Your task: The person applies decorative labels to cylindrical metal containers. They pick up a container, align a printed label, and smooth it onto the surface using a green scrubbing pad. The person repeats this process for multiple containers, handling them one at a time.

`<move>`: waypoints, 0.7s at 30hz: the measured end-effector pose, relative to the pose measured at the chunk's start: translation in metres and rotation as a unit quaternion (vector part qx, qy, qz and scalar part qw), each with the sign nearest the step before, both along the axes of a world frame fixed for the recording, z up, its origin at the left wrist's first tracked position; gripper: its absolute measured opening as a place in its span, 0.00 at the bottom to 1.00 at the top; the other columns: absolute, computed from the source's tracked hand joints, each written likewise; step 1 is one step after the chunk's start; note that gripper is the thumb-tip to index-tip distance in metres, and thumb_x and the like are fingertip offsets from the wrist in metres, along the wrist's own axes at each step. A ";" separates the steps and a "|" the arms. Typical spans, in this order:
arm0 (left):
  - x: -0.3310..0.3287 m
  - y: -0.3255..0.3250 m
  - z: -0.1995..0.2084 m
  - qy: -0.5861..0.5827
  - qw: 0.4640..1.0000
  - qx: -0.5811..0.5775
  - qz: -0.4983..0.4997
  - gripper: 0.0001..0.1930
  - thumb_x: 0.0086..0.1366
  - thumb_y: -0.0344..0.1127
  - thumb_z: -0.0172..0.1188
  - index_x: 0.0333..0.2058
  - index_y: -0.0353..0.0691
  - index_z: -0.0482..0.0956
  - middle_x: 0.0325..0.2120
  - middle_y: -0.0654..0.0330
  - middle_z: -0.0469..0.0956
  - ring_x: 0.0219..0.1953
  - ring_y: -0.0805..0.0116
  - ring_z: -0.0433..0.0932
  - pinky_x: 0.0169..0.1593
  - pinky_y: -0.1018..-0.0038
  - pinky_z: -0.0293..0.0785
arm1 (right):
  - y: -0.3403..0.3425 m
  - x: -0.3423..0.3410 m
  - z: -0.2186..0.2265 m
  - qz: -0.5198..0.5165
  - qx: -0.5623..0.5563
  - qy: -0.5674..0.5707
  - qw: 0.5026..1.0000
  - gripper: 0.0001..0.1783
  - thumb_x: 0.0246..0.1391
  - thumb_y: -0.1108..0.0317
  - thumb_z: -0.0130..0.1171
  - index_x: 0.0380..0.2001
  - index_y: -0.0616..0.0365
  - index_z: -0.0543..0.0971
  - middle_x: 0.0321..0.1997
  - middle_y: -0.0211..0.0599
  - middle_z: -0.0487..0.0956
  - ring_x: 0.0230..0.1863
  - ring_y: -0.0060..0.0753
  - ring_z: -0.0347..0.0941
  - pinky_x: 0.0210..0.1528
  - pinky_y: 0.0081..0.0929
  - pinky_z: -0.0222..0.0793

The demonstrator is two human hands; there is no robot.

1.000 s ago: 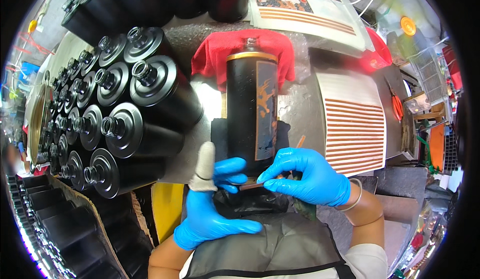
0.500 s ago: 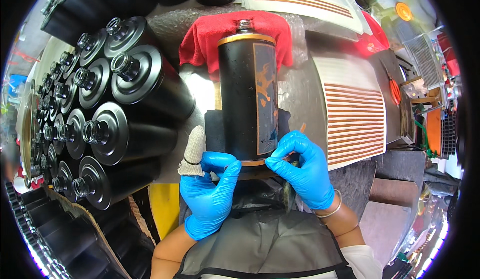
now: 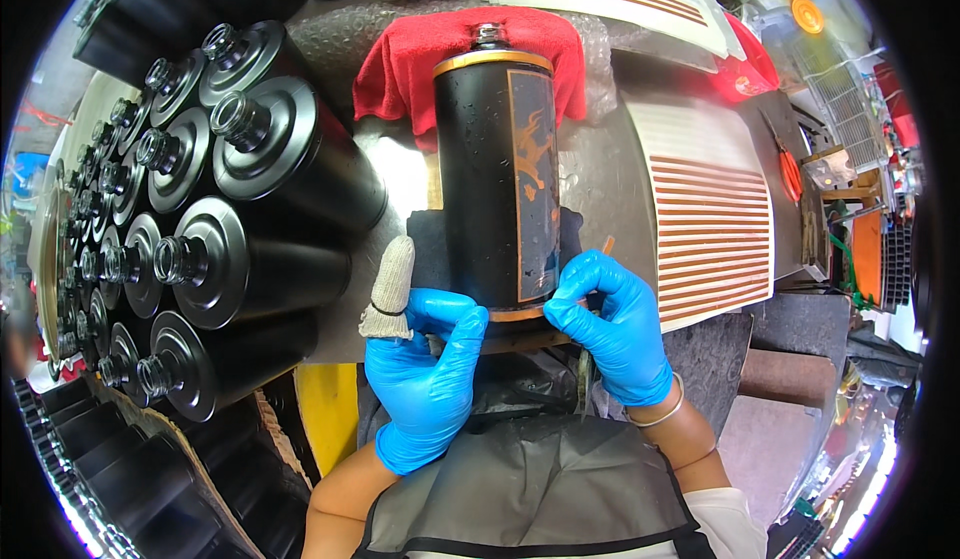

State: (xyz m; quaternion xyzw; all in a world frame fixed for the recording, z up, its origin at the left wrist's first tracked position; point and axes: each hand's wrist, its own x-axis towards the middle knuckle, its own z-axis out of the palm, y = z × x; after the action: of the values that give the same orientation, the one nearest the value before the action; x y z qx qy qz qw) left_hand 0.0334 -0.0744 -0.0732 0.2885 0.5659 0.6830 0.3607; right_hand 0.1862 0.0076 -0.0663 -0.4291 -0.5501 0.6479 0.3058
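Note:
A black glass bottle (image 3: 478, 189) lies on its side, its neck pointing away from me and a gold band round its shoulder. Down its right side runs a decorated panel (image 3: 535, 159) with orange figures. A thin copper-coloured strip (image 3: 517, 314) lies along the bottle's near edge. My left hand (image 3: 425, 379), gloved in blue, pinches at the strip's left part between thumb and a finger; a knitted finger sleeve (image 3: 390, 284) covers its raised finger. My right hand (image 3: 615, 329), also gloved, pinches the strip's right part, and an orange strip end shows above its fingers.
A red towel (image 3: 400, 69) lies under the bottle's neck, a dark cloth (image 3: 428, 254) beneath its body. Several black bottles (image 3: 265, 139) crowd the left. A sheet of copper-coloured strips (image 3: 710, 229) lies to the right, near orange-handled scissors (image 3: 790, 177). Bubble wrap (image 3: 340, 49) lies behind.
Both hands appear slightly higher, and a little more strip shows between them. The view has shifted slightly, and both hands keep pinching at the bottle's near edge.

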 end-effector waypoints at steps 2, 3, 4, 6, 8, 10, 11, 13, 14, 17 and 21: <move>0.000 0.000 0.001 -0.006 1.000 0.001 -0.004 0.37 0.52 0.14 0.58 0.62 0.38 0.57 0.32 0.65 0.74 0.33 0.81 0.72 0.44 0.82 0.71 | 0.000 0.001 -0.001 0.001 0.005 -0.001 1.000 0.07 0.43 0.75 0.67 0.26 0.58 0.77 0.29 0.27 0.72 0.31 0.17 0.65 0.36 0.16 0.62; 0.000 0.000 0.001 -0.010 1.000 0.001 -0.005 0.37 0.52 0.14 0.58 0.62 0.38 0.57 0.31 0.65 0.74 0.33 0.81 0.72 0.44 0.82 0.71 | 0.000 0.001 0.000 0.002 0.002 -0.002 1.000 0.07 0.43 0.75 0.66 0.26 0.58 0.77 0.29 0.27 0.71 0.31 0.17 0.65 0.36 0.16 0.61; 0.000 0.000 0.001 -0.010 1.000 0.003 -0.006 0.38 0.52 0.14 0.59 0.62 0.38 0.57 0.31 0.65 0.74 0.33 0.81 0.72 0.44 0.82 0.71 | 0.001 0.001 0.000 0.004 -0.001 -0.003 1.000 0.07 0.43 0.75 0.66 0.26 0.58 0.77 0.29 0.27 0.71 0.31 0.17 0.65 0.36 0.16 0.61; 0.000 0.001 0.000 -0.010 1.000 0.008 -0.008 0.38 0.52 0.14 0.59 0.62 0.38 0.57 0.31 0.65 0.74 0.33 0.81 0.72 0.44 0.82 0.71 | 0.001 0.001 0.000 0.004 -0.004 -0.001 1.000 0.07 0.43 0.76 0.66 0.25 0.58 0.77 0.29 0.27 0.71 0.30 0.17 0.65 0.36 0.16 0.61; -0.001 0.001 0.001 0.004 1.000 0.001 -0.009 0.38 0.52 0.14 0.59 0.62 0.37 0.57 0.31 0.65 0.74 0.32 0.80 0.72 0.44 0.82 0.71 | 0.001 0.001 -0.001 0.003 -0.010 0.000 1.000 0.07 0.43 0.76 0.66 0.25 0.58 0.77 0.29 0.27 0.71 0.30 0.17 0.64 0.36 0.16 0.61; -0.001 0.000 0.000 0.021 1.000 0.001 -0.007 0.37 0.53 0.15 0.59 0.61 0.37 0.57 0.33 0.64 0.74 0.33 0.79 0.72 0.46 0.81 0.70 | 0.001 0.001 -0.001 -0.001 -0.019 0.003 1.000 0.07 0.43 0.76 0.66 0.25 0.58 0.77 0.29 0.27 0.71 0.30 0.17 0.64 0.36 0.16 0.61; -0.003 -0.001 -0.003 0.030 1.000 0.004 -0.005 0.36 0.53 0.15 0.58 0.61 0.37 0.57 0.34 0.63 0.74 0.35 0.78 0.72 0.47 0.80 0.70 | 0.001 0.001 -0.002 0.002 -0.010 0.001 1.000 0.07 0.43 0.76 0.66 0.25 0.58 0.77 0.29 0.26 0.71 0.30 0.17 0.64 0.36 0.16 0.61; -0.007 -0.003 -0.014 0.087 0.996 -0.005 0.019 0.34 0.55 0.17 0.57 0.61 0.36 0.58 0.38 0.61 0.73 0.38 0.76 0.72 0.49 0.79 0.69 | 0.002 0.001 -0.002 0.007 0.006 -0.002 1.000 0.07 0.43 0.76 0.66 0.26 0.58 0.77 0.29 0.26 0.71 0.30 0.16 0.65 0.36 0.16 0.61; -0.010 -0.003 -0.022 0.137 0.990 -0.017 0.042 0.33 0.56 0.18 0.57 0.61 0.36 0.58 0.40 0.60 0.72 0.40 0.75 0.71 0.50 0.79 0.68 | 0.002 0.001 -0.002 0.005 0.003 -0.002 1.000 0.07 0.43 0.76 0.66 0.26 0.58 0.77 0.29 0.26 0.71 0.30 0.16 0.65 0.36 0.16 0.61; -0.009 -0.002 -0.022 0.093 0.995 -0.025 -0.004 0.31 0.61 0.23 0.54 0.62 0.38 0.55 0.49 0.59 0.68 0.49 0.72 0.68 0.56 0.76 0.63 | 0.001 0.001 -0.002 0.002 -0.004 -0.002 1.000 0.07 0.43 0.76 0.66 0.26 0.58 0.77 0.29 0.26 0.71 0.30 0.17 0.65 0.35 0.16 0.61; -0.009 -0.001 -0.025 0.137 0.988 -0.040 -0.057 0.31 0.61 0.29 0.57 0.61 0.38 0.57 0.53 0.56 0.64 0.55 0.66 0.64 0.60 0.71 0.57 | 0.001 0.001 -0.003 0.005 0.003 0.002 1.000 0.07 0.43 0.77 0.66 0.26 0.58 0.77 0.29 0.27 0.71 0.30 0.17 0.65 0.35 0.15 0.62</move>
State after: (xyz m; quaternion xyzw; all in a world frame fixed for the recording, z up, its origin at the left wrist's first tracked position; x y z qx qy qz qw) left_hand 0.0246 -0.0753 -0.0980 0.3959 0.6197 0.5922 0.3295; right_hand 0.1876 0.0090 -0.0696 -0.4243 -0.5532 0.6486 0.3053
